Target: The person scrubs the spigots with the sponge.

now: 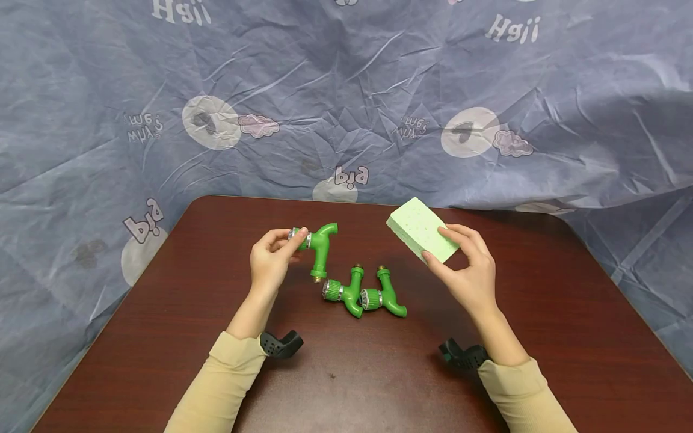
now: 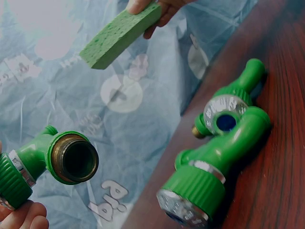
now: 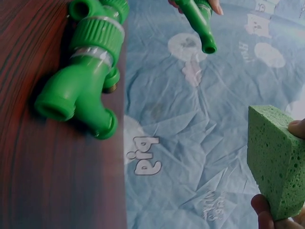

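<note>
My left hand (image 1: 271, 260) grips a green plastic tap (image 1: 320, 249) by its ribbed knob, raised over the table, with the brass threaded end pointing down. In the left wrist view the open threaded mouth of that tap (image 2: 76, 160) faces the camera. My right hand (image 1: 470, 269) pinches a light green sponge (image 1: 421, 230) at its near right corner, thumb on one side and fingers on the other. Between the hands, two more green taps lie side by side on the table, a left one (image 1: 349, 293) and a right one (image 1: 387, 294).
The dark reddish-brown wooden table (image 1: 335, 385) reaches back to a wrinkled blue-grey printed cloth (image 1: 346, 90) hanging behind it. Black wrist-worn mounts sit at both cuffs, the left mount (image 1: 281, 344) and the right mount (image 1: 462, 355).
</note>
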`<act>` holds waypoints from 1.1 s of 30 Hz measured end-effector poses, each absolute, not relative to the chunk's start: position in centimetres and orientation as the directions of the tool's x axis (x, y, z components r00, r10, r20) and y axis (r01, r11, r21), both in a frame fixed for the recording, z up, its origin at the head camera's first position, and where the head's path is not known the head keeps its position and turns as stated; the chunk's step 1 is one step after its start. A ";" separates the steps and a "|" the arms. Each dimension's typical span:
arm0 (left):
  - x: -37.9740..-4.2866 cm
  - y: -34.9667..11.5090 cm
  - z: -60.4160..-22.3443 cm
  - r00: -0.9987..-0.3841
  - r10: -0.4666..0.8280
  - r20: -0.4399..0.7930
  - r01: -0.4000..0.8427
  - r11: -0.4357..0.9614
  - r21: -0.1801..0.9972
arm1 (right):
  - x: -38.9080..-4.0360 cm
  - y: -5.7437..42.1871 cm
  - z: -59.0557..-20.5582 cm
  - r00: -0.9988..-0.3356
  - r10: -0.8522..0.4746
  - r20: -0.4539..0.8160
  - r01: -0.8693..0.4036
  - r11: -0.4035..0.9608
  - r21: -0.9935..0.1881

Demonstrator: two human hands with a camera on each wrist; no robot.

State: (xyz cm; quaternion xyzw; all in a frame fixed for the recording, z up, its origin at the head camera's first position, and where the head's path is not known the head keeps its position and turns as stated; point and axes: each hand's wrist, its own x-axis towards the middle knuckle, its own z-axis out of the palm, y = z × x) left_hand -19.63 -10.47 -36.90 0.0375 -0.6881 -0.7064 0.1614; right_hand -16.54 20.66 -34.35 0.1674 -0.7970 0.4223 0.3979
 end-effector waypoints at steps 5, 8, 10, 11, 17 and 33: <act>-20.1 -10.8 -37.9 -0.935 -0.310 0.171 0.161 0.058 0.985 | -18.0 22.1 -36.2 -0.664 0.103 0.741 -0.535 0.627 -0.566; -20.4 -10.9 -38.6 -0.933 -0.318 0.167 0.143 0.099 0.985 | -18.3 22.4 -36.7 -0.684 0.109 0.722 -0.512 0.633 -0.581; -20.5 -11.0 -39.0 -0.935 -0.318 0.160 0.128 0.120 0.985 | -18.5 22.6 -36.9 -0.701 0.115 0.703 -0.490 0.639 -0.593; -20.5 -11.0 -39.2 -0.936 -0.316 0.156 0.120 0.128 0.984 | -18.5 22.7 -37.1 -0.711 0.120 0.693 -0.475 0.644 -0.599; -20.9 -11.2 -40.3 -0.946 -0.299 0.127 0.073 0.187 0.980 | -19.0 23.3 -38.0 -0.779 0.142 0.610 -0.371 0.680 -0.632; -21.2 -11.5 -42.6 -0.963 -0.266 0.055 -0.014 0.251 0.968 | -20.3 24.9 -41.4 -0.893 0.130 0.432 -0.198 0.746 -0.635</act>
